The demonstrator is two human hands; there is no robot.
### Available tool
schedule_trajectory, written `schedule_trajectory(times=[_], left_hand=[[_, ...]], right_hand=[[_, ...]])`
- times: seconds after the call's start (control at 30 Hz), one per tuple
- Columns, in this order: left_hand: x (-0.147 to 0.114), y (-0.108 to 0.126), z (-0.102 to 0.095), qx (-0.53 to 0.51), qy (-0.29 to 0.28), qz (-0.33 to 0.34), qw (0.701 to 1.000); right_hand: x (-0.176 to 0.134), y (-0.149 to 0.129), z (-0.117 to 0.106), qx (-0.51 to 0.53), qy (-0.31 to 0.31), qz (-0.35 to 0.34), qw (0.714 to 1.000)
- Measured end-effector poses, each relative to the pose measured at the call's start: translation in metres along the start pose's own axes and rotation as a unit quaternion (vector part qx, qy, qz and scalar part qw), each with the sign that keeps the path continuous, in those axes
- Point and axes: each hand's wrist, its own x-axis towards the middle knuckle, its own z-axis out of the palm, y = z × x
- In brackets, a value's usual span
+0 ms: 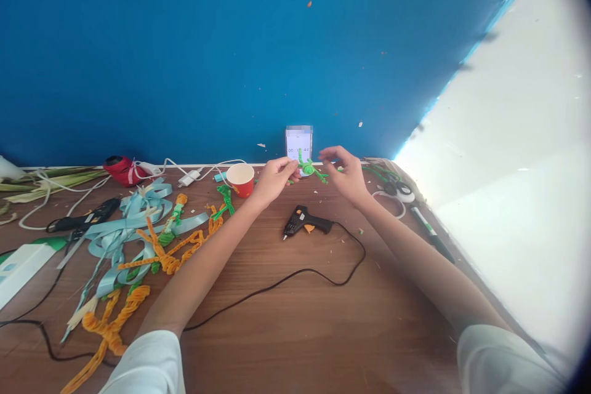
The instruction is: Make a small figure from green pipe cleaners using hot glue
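Note:
Between my hands, in front of a phone (299, 138) that leans on the wall, is a small green pipe-cleaner figure (308, 168) with a coiled middle and thin limbs. My left hand (277, 177) pinches it at its left side between thumb and fingers. My right hand (344, 172) is raised just to the right of the figure, apart from it, with thumb and fingers parted and nothing visible between them. Below both hands a black glue gun (307, 221) lies on its side on the table, nozzle toward the lower left.
On the left lie orange pipe-cleaner figures (108, 326), light-blue ribbon (120, 234), a second glue gun (87, 217) and a white box (25, 268). A red paper cup (241, 180) stands behind my left forearm. The glue gun's black cord (277, 283) crosses the table (295, 345). A marker (427, 226) lies right.

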Motion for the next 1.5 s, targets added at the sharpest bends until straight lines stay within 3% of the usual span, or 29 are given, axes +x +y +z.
schedule_trajectory(times=[0.07, 0.13, 0.2, 0.23, 0.33, 0.43, 0.5, 0.6, 0.67, 0.73, 0.83, 0.9, 1.0, 1.1, 1.17, 1.23, 1.33, 1.4, 1.5], left_hand=[[0.001, -0.003, -0.002, 0.041, 0.006, 0.022, 0.999], [0.001, -0.006, -0.004, 0.112, 0.006, 0.068, 0.991], [0.001, -0.007, -0.005, 0.198, 0.004, 0.124, 0.972], [0.0, -0.007, -0.006, 0.234, 0.0, 0.148, 0.961], [-0.001, -0.007, -0.005, 0.302, -0.007, 0.189, 0.934], [-0.003, -0.006, -0.002, 0.336, 0.014, 0.182, 0.924], [-0.005, -0.005, 0.001, 0.313, 0.02, 0.138, 0.939], [-0.004, -0.004, 0.004, 0.153, -0.018, -0.009, 0.988], [-0.003, -0.003, 0.003, 0.006, -0.06, -0.11, 0.992], [-0.002, -0.003, 0.002, -0.103, -0.098, -0.165, 0.976], [-0.001, -0.004, 0.001, -0.13, -0.111, -0.145, 0.975], [0.0, -0.007, 0.003, -0.076, -0.086, -0.085, 0.99], [0.002, -0.012, 0.004, 0.018, -0.044, -0.007, 0.999], [0.003, -0.016, 0.003, 0.08, -0.02, 0.029, 0.996], [0.004, -0.016, 0.001, 0.112, -0.005, 0.05, 0.992], [0.003, -0.015, 0.0, 0.144, 0.008, 0.068, 0.987], [0.001, -0.013, -0.001, 0.196, 0.012, 0.088, 0.977], [0.0, -0.012, -0.001, 0.239, 0.013, 0.105, 0.965], [-0.002, -0.013, -0.002, 0.31, 0.026, 0.129, 0.942]], right_hand=[[0.003, 0.004, -0.002, 0.127, -0.065, 0.138, 0.98], [0.004, 0.005, -0.003, 0.253, -0.179, 0.247, 0.918], [0.002, 0.004, -0.002, 0.329, -0.267, 0.292, 0.858], [0.001, 0.002, 0.0, 0.342, -0.284, 0.289, 0.847], [-0.005, -0.002, 0.008, 0.316, -0.251, 0.235, 0.885], [-0.008, -0.001, 0.015, 0.266, -0.209, 0.183, 0.923], [-0.008, 0.002, 0.017, 0.213, -0.187, 0.121, 0.951], [-0.008, 0.006, 0.013, 0.028, -0.129, -0.05, 0.99], [-0.009, 0.008, 0.008, -0.126, -0.101, -0.173, 0.972], [-0.01, 0.009, 0.003, -0.236, -0.099, -0.262, 0.93], [-0.011, 0.008, 0.001, -0.303, -0.097, -0.302, 0.899], [-0.011, 0.008, 0.004, -0.307, -0.066, -0.27, 0.91], [-0.009, 0.01, 0.01, -0.252, 0.002, -0.163, 0.954], [-0.006, 0.015, 0.014, -0.135, 0.031, -0.004, 0.99], [-0.003, 0.017, 0.014, -0.041, 0.015, 0.119, 0.992], [-0.001, 0.017, 0.012, 0.07, -0.035, 0.24, 0.968], [0.0, 0.011, 0.008, 0.256, -0.156, 0.354, 0.886], [0.0, 0.006, 0.005, 0.342, -0.224, 0.352, 0.842], [-0.001, 0.002, 0.003, 0.39, -0.261, 0.324, 0.822]])
